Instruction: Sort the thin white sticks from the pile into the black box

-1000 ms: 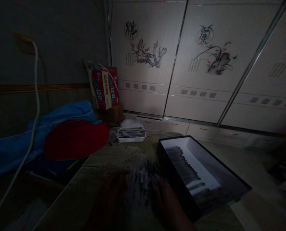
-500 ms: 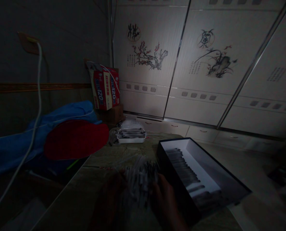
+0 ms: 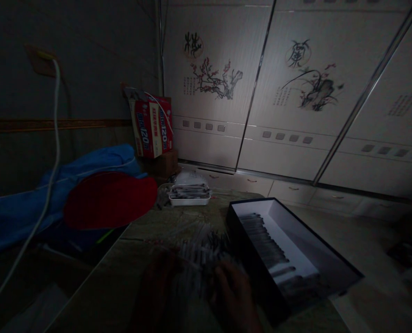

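The scene is very dark. A loose pile of thin pale stick-like pieces (image 3: 202, 252) lies on the table (image 3: 136, 259) in front of me. My left hand (image 3: 157, 291) rests at the pile's left side and my right hand (image 3: 231, 293) at its right side, fingers reaching into the pieces. Both hands are dim and blurred, so their fingers do not show clearly. To the right stands an open black box with a white inside (image 3: 298, 231); a row of dark pieces lies along its left half.
A small white tray (image 3: 189, 194) of similar pieces sits at the table's far edge. Blue cloth (image 3: 15, 212) and a red round item (image 3: 108, 199) lie to the left. A red carton (image 3: 152, 127) stands by the wall. A white cable (image 3: 51, 152) hangs down. Painted cabinet doors (image 3: 296, 92) fill the back.
My right hand has drawn slightly left and nearer over the pile. The view has shifted a little. The box and tray have not moved.
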Action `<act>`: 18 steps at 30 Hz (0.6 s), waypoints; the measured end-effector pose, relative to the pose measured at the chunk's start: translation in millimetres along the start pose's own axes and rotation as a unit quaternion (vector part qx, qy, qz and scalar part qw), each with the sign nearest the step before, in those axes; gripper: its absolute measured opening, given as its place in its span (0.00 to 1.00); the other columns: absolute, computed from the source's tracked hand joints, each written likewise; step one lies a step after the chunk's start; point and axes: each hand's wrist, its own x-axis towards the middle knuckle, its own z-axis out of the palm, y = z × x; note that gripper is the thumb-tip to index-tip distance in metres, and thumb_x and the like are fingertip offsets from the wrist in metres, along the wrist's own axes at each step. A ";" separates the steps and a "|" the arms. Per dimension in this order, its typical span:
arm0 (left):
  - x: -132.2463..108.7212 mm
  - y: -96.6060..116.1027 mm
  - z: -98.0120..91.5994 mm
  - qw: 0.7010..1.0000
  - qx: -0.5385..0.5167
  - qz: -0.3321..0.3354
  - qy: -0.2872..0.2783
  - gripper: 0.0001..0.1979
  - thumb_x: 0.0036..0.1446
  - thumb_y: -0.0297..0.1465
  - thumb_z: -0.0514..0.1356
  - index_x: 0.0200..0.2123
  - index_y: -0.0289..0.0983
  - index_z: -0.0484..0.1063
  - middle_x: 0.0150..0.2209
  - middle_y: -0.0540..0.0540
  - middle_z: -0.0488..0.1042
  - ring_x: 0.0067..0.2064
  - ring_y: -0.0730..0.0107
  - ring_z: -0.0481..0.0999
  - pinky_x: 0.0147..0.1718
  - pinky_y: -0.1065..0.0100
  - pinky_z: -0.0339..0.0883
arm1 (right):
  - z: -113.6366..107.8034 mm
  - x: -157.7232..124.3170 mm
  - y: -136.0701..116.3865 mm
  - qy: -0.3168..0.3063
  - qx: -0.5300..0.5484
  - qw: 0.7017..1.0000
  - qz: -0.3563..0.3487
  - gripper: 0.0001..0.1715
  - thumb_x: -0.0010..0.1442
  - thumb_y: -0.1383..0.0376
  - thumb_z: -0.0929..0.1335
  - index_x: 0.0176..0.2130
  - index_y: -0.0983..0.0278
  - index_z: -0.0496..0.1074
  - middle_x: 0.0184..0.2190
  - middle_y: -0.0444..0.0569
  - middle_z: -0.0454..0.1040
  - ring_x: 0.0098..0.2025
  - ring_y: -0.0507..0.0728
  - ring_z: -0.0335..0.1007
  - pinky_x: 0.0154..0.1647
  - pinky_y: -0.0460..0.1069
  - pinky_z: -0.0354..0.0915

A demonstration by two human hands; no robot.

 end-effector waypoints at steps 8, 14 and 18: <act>-4.2 0.0 4.4 0.999 0.037 0.012 -0.036 0.15 0.54 0.42 0.57 0.33 0.37 0.74 0.31 0.48 0.77 0.35 0.66 0.75 0.38 0.69 0.67 | 27.8 -22.3 3.1 0.005 0.051 0.997 0.052 0.35 0.56 0.37 0.56 0.28 0.60 0.73 0.20 0.45 0.74 0.20 0.53 0.69 0.23 0.45 0.66; -5.6 3.4 5.9 1.000 0.007 0.020 -0.023 0.14 0.49 0.43 0.60 0.27 0.38 0.75 0.25 0.49 0.76 0.29 0.65 0.74 0.32 0.68 0.68 | 29.1 -20.0 6.3 -0.046 0.060 0.997 0.008 0.34 0.60 0.42 0.56 0.20 0.61 0.69 0.12 0.42 0.65 0.15 0.51 0.63 0.18 0.43 0.60; -10.5 15.3 6.8 1.000 0.009 0.013 -0.010 0.15 0.46 0.44 0.61 0.19 0.38 0.73 0.19 0.50 0.73 0.24 0.66 0.72 0.26 0.68 0.67 | 28.7 -24.7 12.6 0.001 -0.019 0.999 -0.028 0.30 0.60 0.44 0.59 0.29 0.62 0.75 0.18 0.45 0.71 0.21 0.52 0.68 0.23 0.44 0.63</act>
